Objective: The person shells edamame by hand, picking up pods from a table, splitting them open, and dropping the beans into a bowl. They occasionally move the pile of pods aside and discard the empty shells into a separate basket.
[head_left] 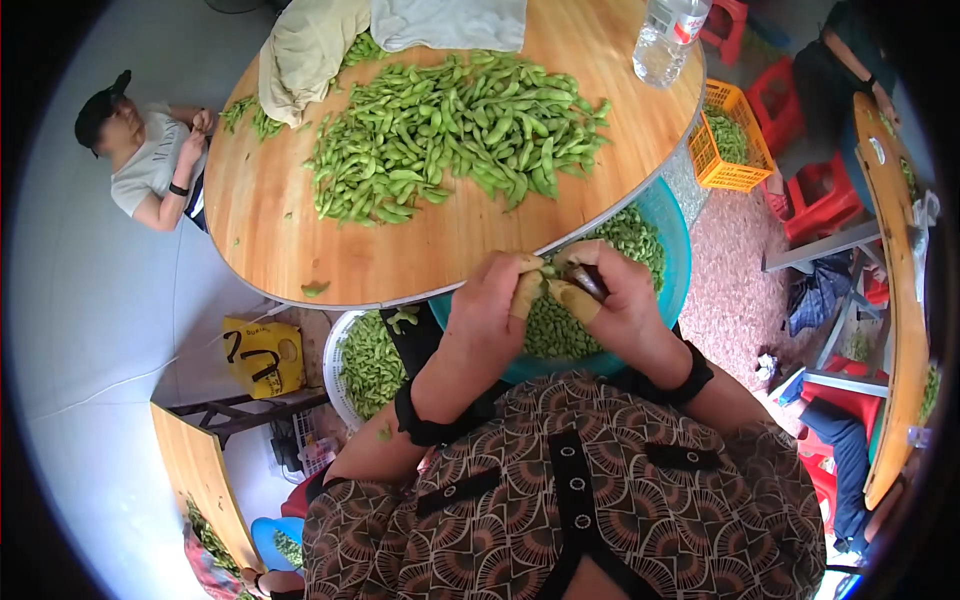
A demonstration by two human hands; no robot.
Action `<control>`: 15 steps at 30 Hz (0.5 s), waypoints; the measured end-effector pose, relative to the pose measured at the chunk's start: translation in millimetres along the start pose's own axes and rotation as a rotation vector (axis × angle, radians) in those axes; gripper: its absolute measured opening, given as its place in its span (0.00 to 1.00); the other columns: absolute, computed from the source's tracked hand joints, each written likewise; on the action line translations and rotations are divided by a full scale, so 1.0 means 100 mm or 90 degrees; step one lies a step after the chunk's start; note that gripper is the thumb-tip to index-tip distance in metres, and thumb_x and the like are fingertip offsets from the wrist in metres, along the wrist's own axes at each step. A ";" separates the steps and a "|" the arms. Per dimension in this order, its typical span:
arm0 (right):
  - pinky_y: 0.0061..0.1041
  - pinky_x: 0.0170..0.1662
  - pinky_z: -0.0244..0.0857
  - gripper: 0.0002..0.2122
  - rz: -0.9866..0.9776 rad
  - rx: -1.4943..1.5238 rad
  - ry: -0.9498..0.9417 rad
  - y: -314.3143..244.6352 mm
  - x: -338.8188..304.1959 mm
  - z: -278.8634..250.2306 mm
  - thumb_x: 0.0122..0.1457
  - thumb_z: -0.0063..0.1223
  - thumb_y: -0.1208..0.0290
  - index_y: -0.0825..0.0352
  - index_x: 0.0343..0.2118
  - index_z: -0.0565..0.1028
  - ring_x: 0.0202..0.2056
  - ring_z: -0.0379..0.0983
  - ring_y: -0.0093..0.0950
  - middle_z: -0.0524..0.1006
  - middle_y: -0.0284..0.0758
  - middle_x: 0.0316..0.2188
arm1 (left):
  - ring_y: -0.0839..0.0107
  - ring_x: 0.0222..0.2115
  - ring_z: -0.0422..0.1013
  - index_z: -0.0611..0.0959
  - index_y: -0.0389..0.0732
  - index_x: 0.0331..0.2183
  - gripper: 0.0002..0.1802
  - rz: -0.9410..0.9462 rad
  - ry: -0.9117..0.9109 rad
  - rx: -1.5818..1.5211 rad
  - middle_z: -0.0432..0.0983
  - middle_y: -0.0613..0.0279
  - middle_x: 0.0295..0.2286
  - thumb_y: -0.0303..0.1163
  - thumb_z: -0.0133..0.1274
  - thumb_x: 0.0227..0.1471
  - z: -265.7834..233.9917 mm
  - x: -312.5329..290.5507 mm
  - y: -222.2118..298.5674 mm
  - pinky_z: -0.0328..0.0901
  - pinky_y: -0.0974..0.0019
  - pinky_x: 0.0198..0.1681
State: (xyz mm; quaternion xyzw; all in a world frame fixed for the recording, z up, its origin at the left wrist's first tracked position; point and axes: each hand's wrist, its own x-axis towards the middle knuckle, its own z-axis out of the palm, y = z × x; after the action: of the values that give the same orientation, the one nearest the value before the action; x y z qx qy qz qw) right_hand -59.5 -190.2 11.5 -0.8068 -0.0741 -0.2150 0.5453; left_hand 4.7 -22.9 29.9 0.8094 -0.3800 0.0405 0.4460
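Over the rim of a teal basin (pixel 679 225), both of my hands meet with fingers bent inward. My left hand (pixel 478 318) is closed in a pinch on a green bean pod (pixel 548 271), partly hidden by the fingers. In my right hand (pixel 628 305) sits a small dark, shiny tool (pixel 588 281), its working end against the pod; its kind is not clear. Yellowish covers wrap both thumbs and some fingers. Small green beans (pixel 558 332) fill the basin beneath. On the table just beyond lies a wide heap of green pods (pixel 455 135).
The round-edged wooden table (pixel 262 250) also carries cloth sacks (pixel 305 55) and a clear bottle (pixel 663 45). A white basket (pixel 338 352) of beans stands left of my lap. An orange crate (pixel 735 178) and red stools (pixel 822 197) are at right. Another person (pixel 150 165) is far left.
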 end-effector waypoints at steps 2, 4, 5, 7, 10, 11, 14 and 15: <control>0.28 0.30 0.66 0.12 0.031 -0.018 0.010 0.01 -0.01 0.04 0.49 0.55 0.80 0.68 0.38 0.70 0.26 0.72 0.33 0.73 0.40 0.26 | 0.48 0.30 0.72 0.77 0.36 0.36 0.07 0.012 -0.021 -0.009 0.73 0.49 0.30 0.22 0.51 0.52 0.03 -0.02 0.08 0.67 0.57 0.33; 0.30 0.30 0.66 0.13 0.059 -0.035 0.019 0.00 -0.01 0.06 0.46 0.54 0.81 0.69 0.37 0.70 0.26 0.72 0.37 0.72 0.42 0.27 | 0.48 0.30 0.72 0.77 0.36 0.36 0.07 0.006 -0.034 -0.011 0.73 0.49 0.29 0.22 0.51 0.52 0.06 -0.02 0.11 0.67 0.58 0.32; 0.32 0.29 0.66 0.13 0.036 -0.053 0.015 -0.01 0.00 0.07 0.45 0.53 0.81 0.69 0.36 0.70 0.25 0.71 0.41 0.72 0.43 0.26 | 0.48 0.30 0.72 0.76 0.36 0.36 0.07 0.001 -0.046 -0.013 0.73 0.49 0.28 0.22 0.51 0.52 0.06 -0.03 0.11 0.67 0.58 0.32; 0.34 0.29 0.65 0.13 0.016 -0.072 0.012 0.01 0.01 0.08 0.43 0.51 0.82 0.70 0.35 0.70 0.25 0.70 0.44 0.71 0.44 0.26 | 0.49 0.29 0.71 0.76 0.36 0.35 0.06 -0.004 -0.048 -0.008 0.73 0.49 0.28 0.22 0.51 0.52 0.10 -0.04 0.08 0.66 0.59 0.31; 0.37 0.28 0.63 0.12 0.021 -0.083 -0.007 0.06 0.01 0.10 0.41 0.49 0.82 0.71 0.33 0.69 0.25 0.68 0.48 0.70 0.47 0.25 | 0.50 0.27 0.71 0.77 0.35 0.34 0.06 -0.018 -0.046 -0.018 0.73 0.49 0.27 0.22 0.51 0.51 0.14 -0.08 0.00 0.66 0.61 0.30; 0.37 0.28 0.63 0.11 0.055 -0.073 -0.032 0.05 0.01 0.09 0.41 0.49 0.82 0.71 0.31 0.68 0.25 0.68 0.49 0.70 0.47 0.25 | 0.50 0.26 0.71 0.77 0.35 0.34 0.05 -0.027 -0.042 -0.032 0.73 0.49 0.26 0.21 0.51 0.51 0.15 -0.09 -0.01 0.65 0.61 0.29; 0.36 0.28 0.62 0.09 0.079 -0.058 -0.051 0.13 0.02 0.08 0.41 0.48 0.83 0.71 0.29 0.68 0.24 0.67 0.48 0.70 0.47 0.25 | 0.58 0.22 0.71 0.78 0.35 0.34 0.06 -0.027 -0.043 -0.055 0.73 0.53 0.24 0.21 0.51 0.51 0.15 -0.11 -0.03 0.65 0.64 0.26; 0.35 0.27 0.61 0.08 0.070 -0.056 -0.039 0.18 0.00 0.07 0.41 0.48 0.83 0.71 0.28 0.67 0.23 0.66 0.46 0.70 0.47 0.25 | 0.58 0.22 0.71 0.78 0.35 0.34 0.06 -0.027 -0.044 -0.056 0.73 0.53 0.24 0.21 0.51 0.51 0.14 -0.11 -0.02 0.65 0.64 0.26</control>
State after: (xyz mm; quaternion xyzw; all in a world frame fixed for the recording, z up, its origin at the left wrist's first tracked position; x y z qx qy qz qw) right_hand -51.2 -191.0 -5.7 -0.8390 -0.0367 -0.1628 0.5179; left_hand -5.7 -26.9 15.7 0.7978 -0.3796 -0.0136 0.4682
